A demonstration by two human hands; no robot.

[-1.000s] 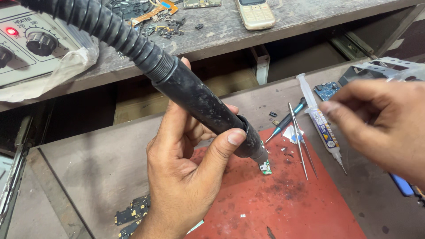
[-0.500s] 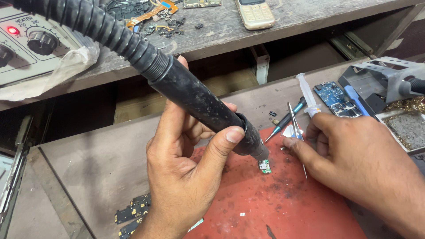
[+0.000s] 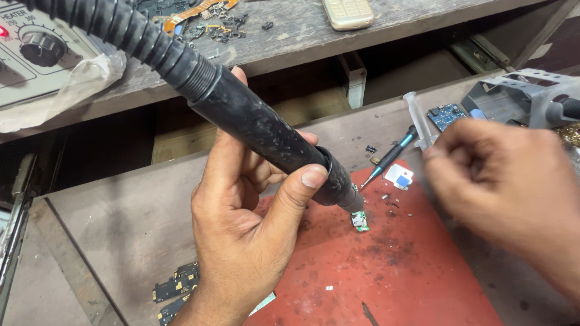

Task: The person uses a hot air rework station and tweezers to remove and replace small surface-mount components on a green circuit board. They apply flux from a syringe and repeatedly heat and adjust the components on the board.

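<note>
My left hand [image 3: 241,223] grips the black handle of a hot air tool [image 3: 266,136] with a ribbed hose. Its nozzle points down, just above a tiny green circuit board [image 3: 360,221] on the red mat [image 3: 393,278]. My right hand [image 3: 507,181] is blurred at the right edge of the mat, its fingers bunched shut. The tweezers that lay there are no longer on the mat and are hidden in that hand.
Beside the mat lie a teal-tipped screwdriver [image 3: 389,158], a clear syringe [image 3: 418,118], a white and blue chip [image 3: 399,176] and a blue board [image 3: 447,115]. A grey metal stand [image 3: 513,93] is far right. A control station [image 3: 36,54] and keypad phone [image 3: 346,12] are on the shelf.
My right hand came down onto the tweezers at the mat's edge, closed, and has pulled back to the right; the tweezers are gone from the mat. The left hand stayed put.
</note>
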